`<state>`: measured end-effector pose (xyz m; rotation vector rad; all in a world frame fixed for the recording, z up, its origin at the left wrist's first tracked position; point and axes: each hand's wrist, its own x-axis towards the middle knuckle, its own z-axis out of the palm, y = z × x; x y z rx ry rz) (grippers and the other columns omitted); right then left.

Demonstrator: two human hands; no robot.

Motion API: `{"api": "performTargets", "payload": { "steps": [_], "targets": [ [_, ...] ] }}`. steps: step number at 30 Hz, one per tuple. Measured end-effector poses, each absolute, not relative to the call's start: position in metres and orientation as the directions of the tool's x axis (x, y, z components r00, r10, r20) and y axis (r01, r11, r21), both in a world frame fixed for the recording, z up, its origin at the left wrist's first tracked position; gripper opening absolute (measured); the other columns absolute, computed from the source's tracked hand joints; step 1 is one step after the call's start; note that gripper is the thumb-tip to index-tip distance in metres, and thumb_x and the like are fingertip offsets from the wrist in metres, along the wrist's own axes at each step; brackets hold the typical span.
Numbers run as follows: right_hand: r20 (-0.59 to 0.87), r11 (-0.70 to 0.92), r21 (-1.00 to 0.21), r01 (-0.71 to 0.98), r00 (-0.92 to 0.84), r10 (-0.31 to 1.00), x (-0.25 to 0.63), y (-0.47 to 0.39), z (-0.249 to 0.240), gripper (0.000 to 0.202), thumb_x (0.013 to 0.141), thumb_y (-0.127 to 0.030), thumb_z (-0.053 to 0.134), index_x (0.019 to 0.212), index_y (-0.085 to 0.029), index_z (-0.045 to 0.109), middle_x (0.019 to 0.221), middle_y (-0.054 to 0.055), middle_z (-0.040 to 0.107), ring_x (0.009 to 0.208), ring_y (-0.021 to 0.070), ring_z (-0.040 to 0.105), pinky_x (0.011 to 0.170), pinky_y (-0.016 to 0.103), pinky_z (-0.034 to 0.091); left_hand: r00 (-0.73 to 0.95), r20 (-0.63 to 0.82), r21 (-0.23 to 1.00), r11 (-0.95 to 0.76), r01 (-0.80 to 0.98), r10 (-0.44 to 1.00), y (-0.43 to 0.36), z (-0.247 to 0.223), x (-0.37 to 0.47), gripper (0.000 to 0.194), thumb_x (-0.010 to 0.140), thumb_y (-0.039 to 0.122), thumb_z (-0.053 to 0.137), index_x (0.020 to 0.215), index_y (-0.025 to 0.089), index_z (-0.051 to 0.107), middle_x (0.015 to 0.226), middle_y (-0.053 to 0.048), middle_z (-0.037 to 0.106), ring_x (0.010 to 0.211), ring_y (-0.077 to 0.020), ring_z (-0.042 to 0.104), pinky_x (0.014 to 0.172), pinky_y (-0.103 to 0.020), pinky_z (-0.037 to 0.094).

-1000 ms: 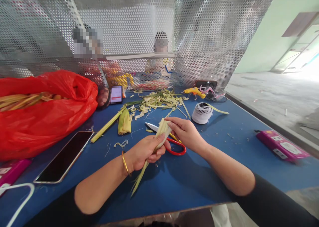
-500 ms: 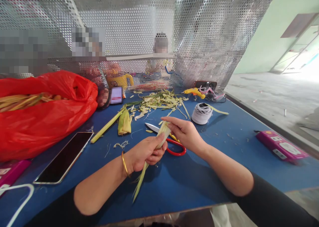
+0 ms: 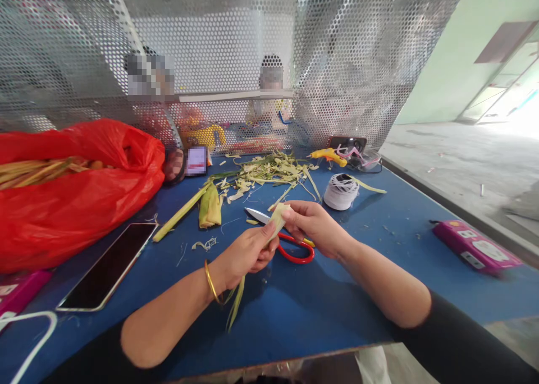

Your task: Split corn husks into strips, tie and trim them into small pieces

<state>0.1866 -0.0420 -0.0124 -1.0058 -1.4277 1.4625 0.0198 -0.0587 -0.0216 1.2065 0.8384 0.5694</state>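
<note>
My left hand is closed round a pale green corn husk, whose thin strands hang below the fist. At the husk's upper end, my right hand pinches the edge between thumb and fingers. Scissors with red handles lie on the table under the hands, blade pointing to the upper left and partly covered. To the left rest a short cut husk piece and a long green stalk. A heap of husk scraps is spread beyond the hands.
On the blue table stand a white string spool, a yellow glue gun and clear glasses. A purple pack lies right; a phone and red plastic bag are left. Behind rises a perforated metal screen.
My right fingers have curled, with the thumb now over the husk's upper end. The husk's lower strands hang steeper, and the left hand has shifted slightly.
</note>
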Motion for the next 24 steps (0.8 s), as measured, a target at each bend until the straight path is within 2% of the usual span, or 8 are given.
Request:
{"api": "performTargets", "payload": {
  "steps": [3,6,9,12,19,24],
  "targets": [
    [-0.052,-0.098,-0.99,-0.103,-0.378,0.924,0.1856,-0.045,-0.0102,0.038,0.068,-0.047,0.073,0.083,-0.013,0.065,0.053,-0.007,0.048,0.039,0.0025,0.034,0.039,0.019,0.026,0.611,-0.281,0.955,0.278,0.102,0.74,-0.0597,-0.0204,0.0204,0.056,0.075,0.072,0.046,0.06,0.019,0.04,0.047,0.01,0.024,0.039,-0.0033,0.014,0.037,-0.019,0.007],
    [-0.061,-0.12,-0.983,-0.143,-0.359,0.931,0.1848,-0.0462,-0.0101,0.035,0.066,-0.044,0.075,0.078,-0.014,0.064,0.057,-0.005,0.053,0.039,0.0018,0.035,0.038,0.018,0.027,0.619,-0.302,0.949,0.289,0.124,0.725,-0.0606,-0.0197,0.021,0.057,0.074,0.073,0.046,0.059,0.019,0.039,0.048,0.01,0.024,0.04,-0.0033,0.014,0.038,-0.019,0.007],
    [-0.022,-0.07,-0.99,-0.125,-0.348,0.937,0.1845,-0.0456,-0.0124,0.033,0.066,-0.041,0.076,0.081,-0.015,0.063,0.054,-0.007,0.053,0.039,0.0025,0.037,0.039,0.018,0.028,0.61,-0.309,0.947,0.294,0.128,0.73,-0.0604,-0.0201,0.0214,0.057,0.073,0.074,0.046,0.059,0.02,0.037,0.048,0.01,0.024,0.04,-0.0034,0.013,0.038,-0.02,0.006],
    [0.007,-0.023,-0.996,-0.09,-0.319,0.948,0.1843,-0.0448,-0.0141,0.032,0.066,-0.042,0.077,0.074,-0.015,0.061,0.051,-0.007,0.052,0.038,0.0032,0.039,0.038,0.017,0.028,0.608,-0.321,0.943,0.3,0.14,0.726,-0.0597,-0.0211,0.0214,0.057,0.073,0.075,0.046,0.059,0.02,0.037,0.047,0.01,0.023,0.04,-0.0034,0.013,0.038,-0.02,0.006],
    [-0.039,-0.068,-0.994,-0.091,-0.294,0.955,0.1844,-0.0448,-0.011,0.035,0.062,-0.044,0.077,0.066,-0.014,0.059,0.054,-0.004,0.057,0.039,0.0036,0.045,0.04,0.018,0.034,0.6,-0.331,0.942,0.296,0.16,0.728,-0.059,-0.0211,0.02,0.057,0.07,0.074,0.049,0.059,0.02,0.037,0.048,0.01,0.023,0.041,-0.0033,0.013,0.038,-0.02,0.007],
    [0.041,0.04,-0.999,-0.01,-0.267,0.963,0.1828,-0.0455,-0.0128,0.032,0.063,-0.042,0.077,0.066,-0.015,0.06,0.053,-0.005,0.058,0.039,0.0038,0.044,0.04,0.018,0.036,0.575,-0.348,0.937,0.298,0.182,0.74,-0.059,-0.023,0.0216,0.055,0.071,0.073,0.05,0.061,0.02,0.037,0.048,0.01,0.024,0.041,-0.0036,0.014,0.039,-0.02,0.008]
  ]
}}
